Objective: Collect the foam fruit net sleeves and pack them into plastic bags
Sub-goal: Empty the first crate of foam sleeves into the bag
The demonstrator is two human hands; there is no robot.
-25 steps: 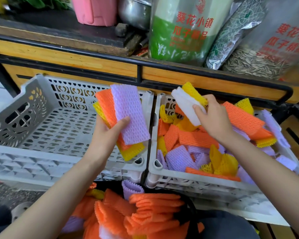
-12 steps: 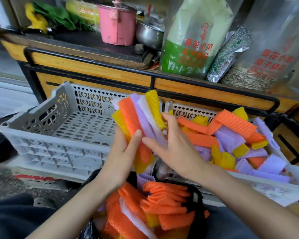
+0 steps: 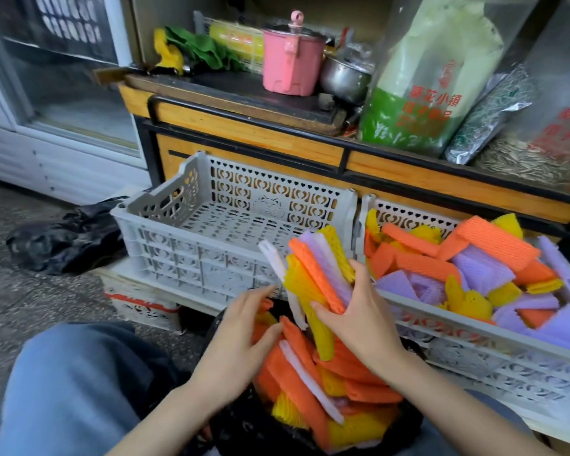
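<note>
My right hand (image 3: 359, 320) grips a stack of foam net sleeves (image 3: 316, 271) in orange, purple, yellow and white, held upright over a black plastic bag (image 3: 244, 429) between my knees. The bag holds several orange, yellow and white sleeves (image 3: 310, 373). My left hand (image 3: 241, 337) is beside the stack with fingers straight, touching sleeves at the bag's mouth. More loose sleeves (image 3: 468, 271) fill the grey crate (image 3: 474, 353) on the right.
An empty grey crate (image 3: 191, 255) stands at the left on a cardboard box (image 3: 139, 304). A crumpled black bag (image 3: 63, 238) lies on the floor. Behind is a wooden counter (image 3: 250, 126) with a pink pot (image 3: 290, 60) and seed bags (image 3: 425, 87).
The stack passed from my left hand to my right and came down over the black bag. My left hand let go and now touches the sleeves in the bag.
</note>
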